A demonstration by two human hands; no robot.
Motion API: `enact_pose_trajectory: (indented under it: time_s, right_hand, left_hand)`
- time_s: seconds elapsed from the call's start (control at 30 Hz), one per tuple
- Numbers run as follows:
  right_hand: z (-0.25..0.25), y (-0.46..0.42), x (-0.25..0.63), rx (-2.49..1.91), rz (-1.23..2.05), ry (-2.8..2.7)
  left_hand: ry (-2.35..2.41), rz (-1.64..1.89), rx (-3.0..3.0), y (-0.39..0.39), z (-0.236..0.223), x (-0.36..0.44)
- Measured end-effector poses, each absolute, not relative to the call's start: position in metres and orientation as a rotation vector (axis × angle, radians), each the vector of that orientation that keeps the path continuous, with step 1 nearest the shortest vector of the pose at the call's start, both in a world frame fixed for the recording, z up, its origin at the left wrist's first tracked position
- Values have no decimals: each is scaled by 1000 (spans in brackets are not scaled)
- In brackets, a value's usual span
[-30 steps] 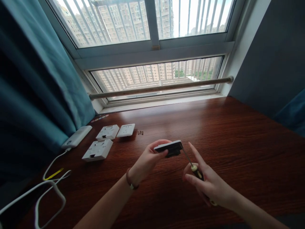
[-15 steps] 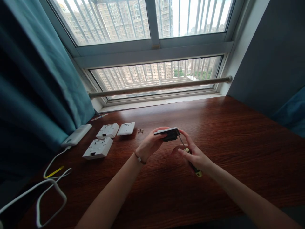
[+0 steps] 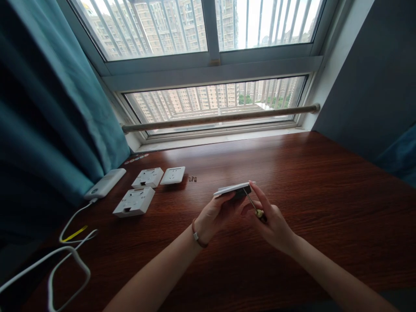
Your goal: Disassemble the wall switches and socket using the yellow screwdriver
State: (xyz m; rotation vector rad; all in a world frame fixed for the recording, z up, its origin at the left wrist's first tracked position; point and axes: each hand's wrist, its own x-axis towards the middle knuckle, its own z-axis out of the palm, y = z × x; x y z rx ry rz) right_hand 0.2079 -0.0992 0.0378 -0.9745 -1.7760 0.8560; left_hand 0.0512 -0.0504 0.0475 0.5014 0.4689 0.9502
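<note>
My left hand [image 3: 217, 214] is closed around a wall socket panel [image 3: 231, 189], white on top with a dark underside, tilted above the table. A screwdriver [image 3: 259, 214] with a yellow and black handle is in my right hand [image 3: 274, 225]; its shaft slants up to the panel's right edge. One right fingertip touches that edge. Where exactly the screwdriver's tip meets the panel is hard to make out. On the table to the left lies another white socket panel [image 3: 173, 175], beside several small screws [image 3: 193, 179].
Two white mounting boxes [image 3: 147, 177] [image 3: 134, 202] stand at the left. Near the curtain [image 3: 107, 130] lies a white power bank [image 3: 105, 184] with a white cable [image 3: 78, 255] and a yellow strip [image 3: 74, 234]. A rail [image 3: 224, 118] crosses the window behind the wooden table [image 3: 325, 195].
Both hands have come slightly lower and to the right. The socket panel has tipped so that more of its white face shows, and the screwdriver's handle is now mostly covered by my right hand.
</note>
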Motion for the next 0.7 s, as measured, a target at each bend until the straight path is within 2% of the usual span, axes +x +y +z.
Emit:
enact_pose_trajectory:
  time_s: [0.27,0.6,0.7]
  right_hand:
    - [30,-108,208,-1157,570,-1867]
    - [33,-120,201,-1411,563,-1785]
    - [32,-124,196,-1393,655,-1778]
  left_hand:
    - [389,882,502,-56,53,56]
    - [411,972,618,-40,42,57]
    - [407,1004,608,-42,34,59]
